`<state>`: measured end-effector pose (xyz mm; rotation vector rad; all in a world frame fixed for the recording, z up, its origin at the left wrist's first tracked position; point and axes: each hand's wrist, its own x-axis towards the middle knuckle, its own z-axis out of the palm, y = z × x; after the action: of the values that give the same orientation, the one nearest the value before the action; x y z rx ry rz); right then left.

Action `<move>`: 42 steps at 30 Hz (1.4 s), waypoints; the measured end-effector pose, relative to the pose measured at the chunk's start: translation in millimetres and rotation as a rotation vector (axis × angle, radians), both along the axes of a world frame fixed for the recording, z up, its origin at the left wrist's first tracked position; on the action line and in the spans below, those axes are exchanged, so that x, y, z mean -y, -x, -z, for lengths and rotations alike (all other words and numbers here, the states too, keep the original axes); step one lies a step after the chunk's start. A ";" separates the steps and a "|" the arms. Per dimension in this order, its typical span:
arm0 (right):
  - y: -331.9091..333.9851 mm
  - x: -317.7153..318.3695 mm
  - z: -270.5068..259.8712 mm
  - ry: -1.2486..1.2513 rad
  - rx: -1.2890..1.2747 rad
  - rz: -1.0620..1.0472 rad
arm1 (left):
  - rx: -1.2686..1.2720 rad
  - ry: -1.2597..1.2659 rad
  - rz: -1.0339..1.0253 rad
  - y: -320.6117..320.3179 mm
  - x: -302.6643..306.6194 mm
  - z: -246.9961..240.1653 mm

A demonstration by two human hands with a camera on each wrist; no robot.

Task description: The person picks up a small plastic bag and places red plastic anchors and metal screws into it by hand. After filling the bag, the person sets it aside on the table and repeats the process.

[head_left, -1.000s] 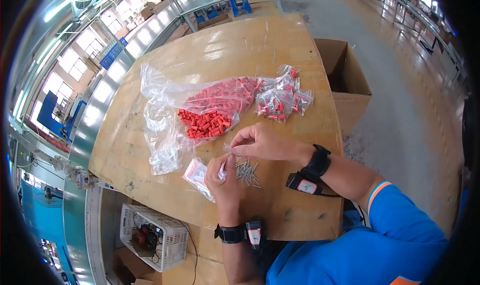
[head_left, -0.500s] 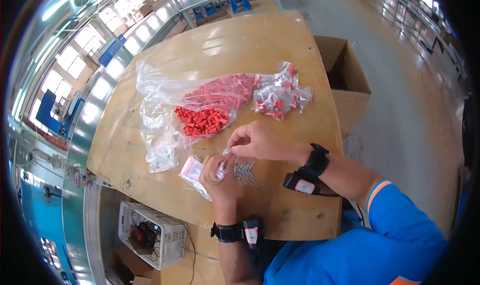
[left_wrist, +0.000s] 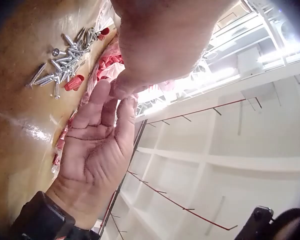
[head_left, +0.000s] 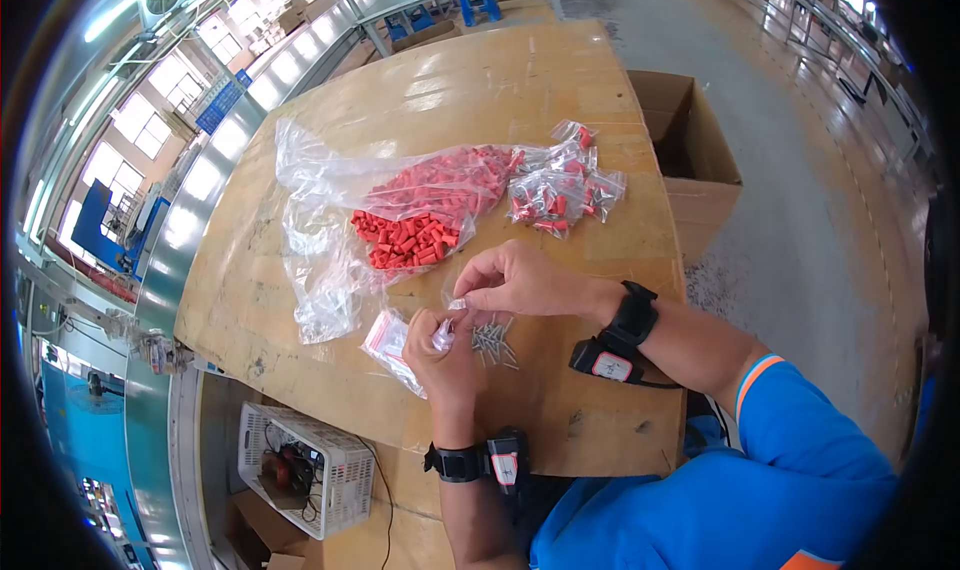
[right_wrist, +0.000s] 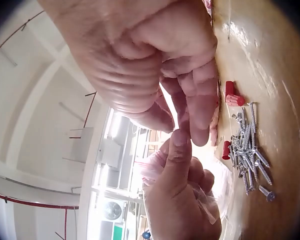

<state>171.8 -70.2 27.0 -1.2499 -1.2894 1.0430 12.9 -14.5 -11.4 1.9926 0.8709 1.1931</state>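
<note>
My left hand [head_left: 438, 358] and right hand [head_left: 530, 282] meet fingertip to fingertip over the tabletop. Between them they pinch a small clear plastic bag [head_left: 458, 305], mostly hidden by the fingers. More crumpled clear plastic [right_wrist: 206, 205] sticks out of the left hand's curled fingers. Beside the hands lies a loose pile of silver screws [head_left: 492, 344]. In the right wrist view a red plastic plug [right_wrist: 234, 95] rests by those screws. A stack of flat zip bags [head_left: 385, 340] with red edges lies just left of the left hand.
A large clear bag [head_left: 320, 270] spills many red plugs [head_left: 410, 240] behind the hands. Several small filled bags [head_left: 555, 192] of plugs and screws are heaped at the right back. An open cardboard box [head_left: 690, 175] stands by the table's right edge, a white crate [head_left: 345, 485] below its left front.
Both hands stay together with only slight finger movement at the small bag. The head view has shifted a little; the screws, bags and plugs lie as before.
</note>
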 end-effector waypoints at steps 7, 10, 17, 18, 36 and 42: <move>0.3 -3.3 7.6 -0.093 0.062 0.121 | 0.095 0.253 0.016 -5.9 -1.6 5.7; 0.9 -0.3 5.8 -0.019 -0.029 0.109 | 0.060 0.246 0.017 -4.6 2.1 -3.0; 1.8 -3.9 12.4 -0.055 0.103 0.090 | 0.110 0.329 0.001 -4.1 3.9 -5.6; 1.4 -3.3 11.6 -0.031 0.103 0.070 | 0.102 0.308 0.000 -4.0 3.4 -4.8; -6.1 8.4 -6.3 0.164 -0.067 -0.115 | -0.086 -0.077 -0.167 -1.2 2.3 -39.2; -7.6 2.7 3.4 0.149 -0.121 -0.062 | 0.054 -0.008 -0.110 8.9 14.6 -23.4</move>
<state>179.4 -72.9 23.6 -1.2438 -1.1819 1.2590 4.0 -29.0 12.0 1.9305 0.9601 1.3075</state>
